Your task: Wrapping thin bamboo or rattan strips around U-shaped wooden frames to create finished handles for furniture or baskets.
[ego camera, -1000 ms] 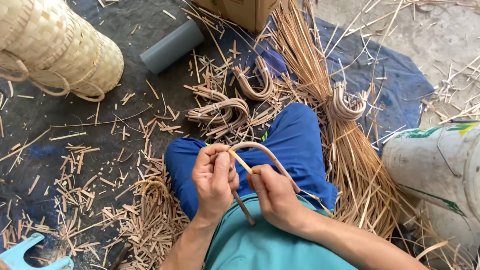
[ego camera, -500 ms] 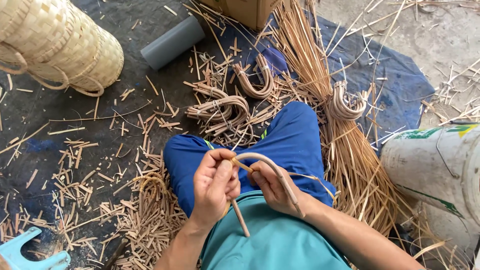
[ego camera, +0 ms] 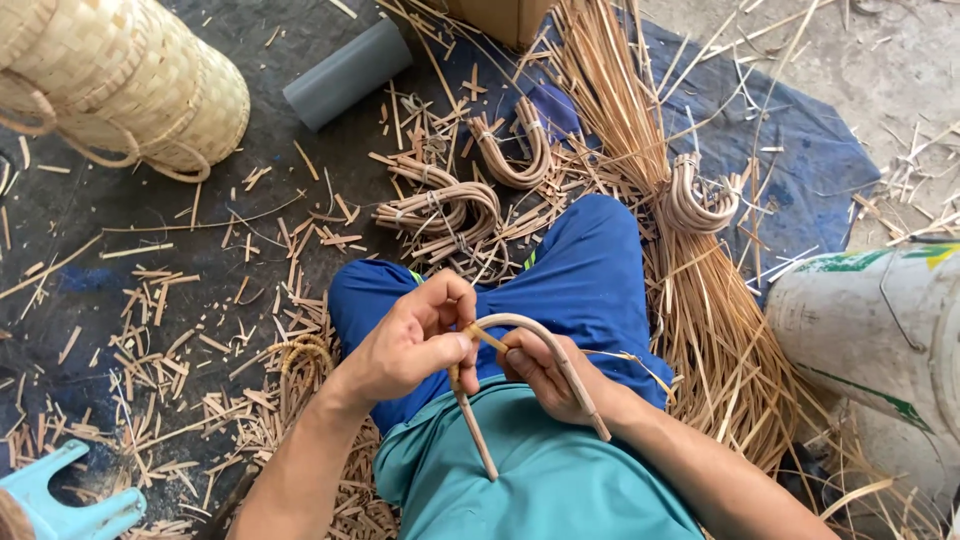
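Two hands work one bent cane handle at the lap, near centre. Biggest things first: blue tarp [ego camera: 800, 150] far right under a long bundle of cane strips [ego camera: 640, 130]; dark ground littered with offcuts [ego camera: 180, 340]; woven baskets [ego camera: 110, 80] far left; white bucket [ego camera: 880, 340] at right; grey pipe [ego camera: 345, 72] far centre; corner of a blue stool [ego camera: 60, 500] near left.

Finished curved handles [ego camera: 440, 210] lie far of the knees, with two more bunches further back, so a batch looks done already. Progress on the current piece, as I judge it: the U-bend is formed, and the binding at the crown looks just begun, with most of it left.

Left hand [ego camera: 415, 345] pinches the top of the cane handle [ego camera: 535, 345] between thumb and fingers. Right hand [ego camera: 545, 375] is closed around the right leg of it, fingers curled tight.

Handle itself: pale tan, smooth, arched, both legs pointing down toward the teal shirt [ego camera: 540, 480]. A thin strip [ego camera: 625, 360] trails right from it over the blue trousers [ego camera: 570, 280].
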